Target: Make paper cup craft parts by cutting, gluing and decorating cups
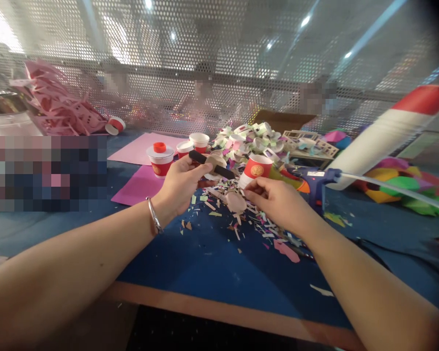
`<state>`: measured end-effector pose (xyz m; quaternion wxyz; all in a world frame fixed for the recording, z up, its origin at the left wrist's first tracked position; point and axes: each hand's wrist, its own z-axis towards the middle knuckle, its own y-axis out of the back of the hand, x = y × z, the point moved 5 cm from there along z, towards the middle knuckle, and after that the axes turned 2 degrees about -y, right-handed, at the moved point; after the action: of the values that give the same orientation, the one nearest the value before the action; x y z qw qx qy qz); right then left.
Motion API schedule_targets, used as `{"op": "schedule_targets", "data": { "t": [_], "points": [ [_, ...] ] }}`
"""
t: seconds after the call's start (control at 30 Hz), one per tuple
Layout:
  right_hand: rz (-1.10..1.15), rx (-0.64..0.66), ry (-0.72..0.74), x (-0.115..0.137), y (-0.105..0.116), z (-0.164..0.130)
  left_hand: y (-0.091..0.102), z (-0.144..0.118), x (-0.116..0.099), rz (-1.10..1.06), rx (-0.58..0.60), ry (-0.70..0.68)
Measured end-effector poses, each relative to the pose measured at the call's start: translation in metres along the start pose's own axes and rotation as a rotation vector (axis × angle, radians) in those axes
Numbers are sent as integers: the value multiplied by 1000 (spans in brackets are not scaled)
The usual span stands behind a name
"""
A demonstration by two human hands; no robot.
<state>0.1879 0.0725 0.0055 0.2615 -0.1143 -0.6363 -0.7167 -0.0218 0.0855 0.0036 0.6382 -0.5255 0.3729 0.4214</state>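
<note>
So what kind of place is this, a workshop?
Probably a craft workbench: paper scraps litter the blue table, a glue gun lies by small red paper cups, and pink paper cut-outs are piled behind.

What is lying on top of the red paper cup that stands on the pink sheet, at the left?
A white lid covers the red paper cup, and a small red cap sits on the lid. The cup's inside is hidden.

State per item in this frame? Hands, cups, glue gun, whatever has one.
left hand: closed on a black stick with a tan disc
right hand: fingers pinched at a tan round piece
tan round piece: lying among scraps
red paper cup: upright, by the right hand
capped cup: upright, white lid with red cap on
glue gun: lying on the blue table, not held
</note>
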Motion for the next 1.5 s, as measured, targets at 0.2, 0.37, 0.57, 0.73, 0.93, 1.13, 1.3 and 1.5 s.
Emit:
{"op": "schedule_targets", "data": {
  "t": [0.2, 0.37, 0.57, 0.73, 0.93, 1.13, 1.3, 1.5],
  "points": [
    [-16, 36, 128, 18, -5, -6, -1, -1, 0, -7, -24, 26],
    [-68, 132, 131, 21, -14, -7, 0, 0, 2, -25, -22, 38],
    [-38, 141, 134, 20, -15, -7, 2, 1, 6, -1, -8, 63],
    [-54, 125, 153, 19, -15, -8, 0, -1, 3, 7, -13, 80],
    [-92, 103, 173, 19, -15, -5, 2, 0, 2, 69, -43, 103],
    [-1, 78, 157, 17, -8, -4, 8, 3, 0, 142, -96, 26],
    [114, -94, 164, 20, 9, -6, 9, 3, -2, 158, -121, -8],
    [212, -220, 266, 34, 20, -16, -2, -4, 1, 194, -23, 17]
  ]
}}
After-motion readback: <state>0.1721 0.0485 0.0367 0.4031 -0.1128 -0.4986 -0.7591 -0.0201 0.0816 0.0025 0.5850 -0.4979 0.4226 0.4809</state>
